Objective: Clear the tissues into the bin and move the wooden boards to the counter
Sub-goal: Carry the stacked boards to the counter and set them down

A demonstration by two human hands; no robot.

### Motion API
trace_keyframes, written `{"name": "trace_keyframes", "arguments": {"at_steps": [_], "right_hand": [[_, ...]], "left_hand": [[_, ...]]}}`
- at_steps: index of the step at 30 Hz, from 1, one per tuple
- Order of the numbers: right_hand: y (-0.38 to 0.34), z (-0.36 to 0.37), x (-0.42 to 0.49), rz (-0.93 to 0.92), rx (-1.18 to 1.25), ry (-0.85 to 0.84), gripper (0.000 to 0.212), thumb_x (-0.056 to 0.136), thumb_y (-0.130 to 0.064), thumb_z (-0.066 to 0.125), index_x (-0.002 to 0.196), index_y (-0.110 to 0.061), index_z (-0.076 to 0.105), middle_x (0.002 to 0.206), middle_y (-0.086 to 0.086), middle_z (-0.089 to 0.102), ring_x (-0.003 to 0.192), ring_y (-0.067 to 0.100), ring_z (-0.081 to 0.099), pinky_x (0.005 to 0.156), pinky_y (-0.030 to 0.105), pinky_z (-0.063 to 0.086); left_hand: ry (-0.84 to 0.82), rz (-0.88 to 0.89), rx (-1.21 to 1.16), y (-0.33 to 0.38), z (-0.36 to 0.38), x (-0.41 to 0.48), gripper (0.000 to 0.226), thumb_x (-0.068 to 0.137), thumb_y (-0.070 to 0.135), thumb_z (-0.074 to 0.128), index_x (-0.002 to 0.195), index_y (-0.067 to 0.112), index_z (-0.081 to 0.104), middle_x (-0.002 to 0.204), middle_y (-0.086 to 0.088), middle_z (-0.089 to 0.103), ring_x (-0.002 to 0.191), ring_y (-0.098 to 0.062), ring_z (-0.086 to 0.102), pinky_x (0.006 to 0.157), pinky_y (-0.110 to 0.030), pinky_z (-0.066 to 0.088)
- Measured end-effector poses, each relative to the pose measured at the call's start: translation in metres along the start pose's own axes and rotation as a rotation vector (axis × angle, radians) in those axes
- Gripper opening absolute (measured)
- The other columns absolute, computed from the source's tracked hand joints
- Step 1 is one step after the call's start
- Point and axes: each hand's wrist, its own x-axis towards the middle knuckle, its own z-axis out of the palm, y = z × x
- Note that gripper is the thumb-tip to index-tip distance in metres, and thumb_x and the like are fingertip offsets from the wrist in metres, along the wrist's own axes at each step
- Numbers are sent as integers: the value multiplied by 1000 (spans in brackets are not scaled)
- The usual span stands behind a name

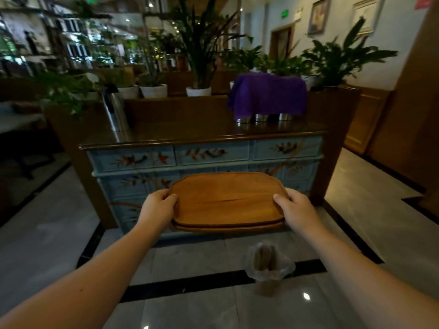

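From the head camera I see both arms stretched forward with the wooden boards [225,200] carried between them. They are a stack of rounded oblong boards; along the near edge I can make out at least two layers, one lying flat on the other, though I cannot count them for certain. My left hand [158,206] clasps the left end of the stack, thumb lying on the top face and fingers curled under the rim. My right hand [295,208] grips the right end the same way, thumb on top near the corner. Both hands are closed on the stack, which hangs level in the air between them, in front of the counter [204,135] and below its top.

The counter is a cabinet with a dark glossy wooden top and pale blue drawer fronts painted with birds and branches. On its top, to the right, a purple cloth [267,96] drapes over several metal cups [261,118], whose bases show beneath the hem. To the left stands a tall metal flask [116,112]. Potted plants [200,51] line the ledge behind.

On the tiled floor [59,236], below my right forearm and nearer to me than the boards, stands a small bin [268,267] lined with a clear plastic bag. It is too blurred for me to tell what lies inside.
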Motion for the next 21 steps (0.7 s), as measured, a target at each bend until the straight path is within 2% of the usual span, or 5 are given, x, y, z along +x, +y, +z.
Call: {"name": "trace_keyframes", "arguments": {"at_steps": [3,7,12,18,21], "right_hand": [[-11,50,60,-43,4,-47,24,96,-31,49,102,-19,69,92,2,70,85,20,66,67,34,49],[-25,99,115,-52,10,-65,20,96,-31,50,106,-21,65,99,0,69,88,20,66,81,43,55],[-59,164,200,-51,-14,-46,22,96,-34,50,107,-22,65,100,-1,68,90,20,64,85,46,54],[-82,211,269,-15,-18,-51,32,97,-38,46,121,-20,58,108,-4,63,99,20,61,89,42,51],[-83,225,301,-39,-97,-52,38,97,-41,45,125,-19,56,113,0,63,101,21,61,90,45,51]], "left_hand": [[56,-14,-6,-17,-21,63,17,97,23,46,94,23,63,87,-17,71,65,-25,63,66,-42,56],[83,9,2,-25,-43,130,16,96,21,47,100,19,62,83,-12,70,67,-27,65,63,-38,55],[82,6,4,-16,-84,241,14,95,21,48,92,22,62,86,-11,70,83,-33,68,80,-47,56],[33,64,114,-7,-112,340,17,94,27,47,89,25,64,84,-12,72,75,-32,70,73,-50,59],[0,88,149,-10,-116,378,20,94,31,47,94,22,64,85,-12,72,74,-30,70,74,-49,59]]}}
